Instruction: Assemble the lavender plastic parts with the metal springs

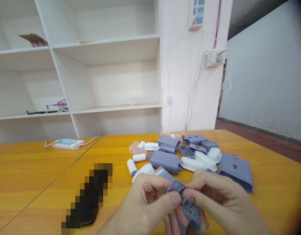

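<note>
Above the tabletop, left fingers and right fingers pinch a seemingly plastic piece.

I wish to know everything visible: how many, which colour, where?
Tabletop: count unclear, orange, foreground
Shelving: one, white, background
Cardboard box: one, brown, on shelving
Frame: one, pink, on shelving
Power strips: two, white-blue, tabletop and pillar
Socket box: one, white, pillar
Pixelated object: one, black, tabletop left
Casings: several, purple-grey, tabletop middle
Rollers: at least three, white, near casings
Brush-like pieces: several, white, among casings
Clear cases: several, pinkish, beside rollers
Held item: count unclear, grey-blue, foreground
Left hand and right hand: two, bare, foreground
</note>
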The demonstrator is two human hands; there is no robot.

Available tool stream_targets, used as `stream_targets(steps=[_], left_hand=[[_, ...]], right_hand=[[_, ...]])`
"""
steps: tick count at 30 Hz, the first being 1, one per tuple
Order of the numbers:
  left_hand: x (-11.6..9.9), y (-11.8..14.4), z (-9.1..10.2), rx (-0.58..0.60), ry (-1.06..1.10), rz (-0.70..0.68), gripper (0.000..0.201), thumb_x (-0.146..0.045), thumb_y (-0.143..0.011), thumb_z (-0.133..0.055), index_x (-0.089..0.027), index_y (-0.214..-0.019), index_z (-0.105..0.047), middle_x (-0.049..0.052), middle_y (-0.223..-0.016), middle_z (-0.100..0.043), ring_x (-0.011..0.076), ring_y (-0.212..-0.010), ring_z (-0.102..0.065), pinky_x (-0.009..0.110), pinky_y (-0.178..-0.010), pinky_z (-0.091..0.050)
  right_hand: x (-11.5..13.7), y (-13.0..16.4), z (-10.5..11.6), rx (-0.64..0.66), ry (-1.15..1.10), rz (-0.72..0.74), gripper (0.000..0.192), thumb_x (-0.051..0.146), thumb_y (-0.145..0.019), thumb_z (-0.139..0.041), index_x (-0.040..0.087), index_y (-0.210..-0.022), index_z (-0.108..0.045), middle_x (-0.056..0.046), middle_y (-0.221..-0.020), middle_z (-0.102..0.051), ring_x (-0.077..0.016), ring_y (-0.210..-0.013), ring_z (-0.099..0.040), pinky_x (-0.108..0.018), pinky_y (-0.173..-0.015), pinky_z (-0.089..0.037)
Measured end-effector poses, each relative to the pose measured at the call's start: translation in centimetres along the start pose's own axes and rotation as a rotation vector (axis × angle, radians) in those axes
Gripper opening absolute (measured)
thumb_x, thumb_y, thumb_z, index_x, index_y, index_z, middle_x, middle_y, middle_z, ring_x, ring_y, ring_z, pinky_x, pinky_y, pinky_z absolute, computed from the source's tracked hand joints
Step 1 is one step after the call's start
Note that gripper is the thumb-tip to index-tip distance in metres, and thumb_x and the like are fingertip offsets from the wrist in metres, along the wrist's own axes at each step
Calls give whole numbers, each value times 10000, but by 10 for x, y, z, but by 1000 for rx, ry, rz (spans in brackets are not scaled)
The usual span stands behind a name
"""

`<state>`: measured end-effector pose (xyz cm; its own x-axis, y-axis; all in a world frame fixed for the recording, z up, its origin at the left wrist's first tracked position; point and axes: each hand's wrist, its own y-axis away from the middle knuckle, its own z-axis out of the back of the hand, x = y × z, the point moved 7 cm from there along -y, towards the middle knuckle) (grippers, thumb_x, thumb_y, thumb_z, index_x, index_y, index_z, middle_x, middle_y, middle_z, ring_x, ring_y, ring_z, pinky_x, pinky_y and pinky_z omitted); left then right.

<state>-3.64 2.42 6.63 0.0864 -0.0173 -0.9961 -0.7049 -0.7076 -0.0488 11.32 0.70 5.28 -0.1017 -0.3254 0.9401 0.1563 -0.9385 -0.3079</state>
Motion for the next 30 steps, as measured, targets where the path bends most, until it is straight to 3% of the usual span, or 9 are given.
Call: stream_targets(steps=[4,11,14,23,26,30], left_hand=[[3,0,1,-39,-23,24,620,-718,-799,-755,-100,-772,-713,62,-640,-678,72,-455,-601,168,-472,-509],[3,-2,5,-85,-50,43,633,-738,-768,-769,-110,-731,-694,46,-581,-668,74,-416,-588,165,-430,-494],[0,-2,6,-81,-65,40,626,-732,-777,-765,-111,-723,-705,43,-581,-667,73,-418,-588,161,-424,-485],[-2,2,7,-31,-107,29,605,-685,-827,-751,-89,-725,-756,47,-596,-654,72,-455,-579,179,-482,-492],[-3,2,5,-14,-98,-13,613,-694,-854,-720,-90,-797,-809,64,-632,-672,81,-488,-599,185,-503,-516],[-5,3,3,-27,-122,-58,665,-745,-842,-696,-96,-817,-841,68,-626,-654,69,-478,-571,178,-500,-508]], right_hand=[[-1,0,-1,11,-1,26,192,401,-930,-791,247,-819,-815,18,-712,-723,-132,-528,-705,-204,-515,-589],[14,-5,-5,165,-8,44,141,361,-981,-740,297,-945,-860,14,-824,-717,-136,-657,-776,-183,-622,-621],[20,-5,-3,135,43,58,129,365,-978,-745,307,-955,-858,0,-838,-741,-160,-746,-776,-211,-691,-621],[12,1,-9,89,79,-10,193,413,-968,-745,238,-902,-789,-4,-764,-768,-178,-654,-764,-243,-647,-625],[15,1,-6,39,134,40,276,467,-994,-693,231,-882,-783,-19,-751,-753,-178,-647,-758,-243,-630,-617],[17,3,-1,4,167,104,248,447,-998,-689,246,-905,-799,-26,-777,-758,-184,-684,-760,-249,-637,-611]])
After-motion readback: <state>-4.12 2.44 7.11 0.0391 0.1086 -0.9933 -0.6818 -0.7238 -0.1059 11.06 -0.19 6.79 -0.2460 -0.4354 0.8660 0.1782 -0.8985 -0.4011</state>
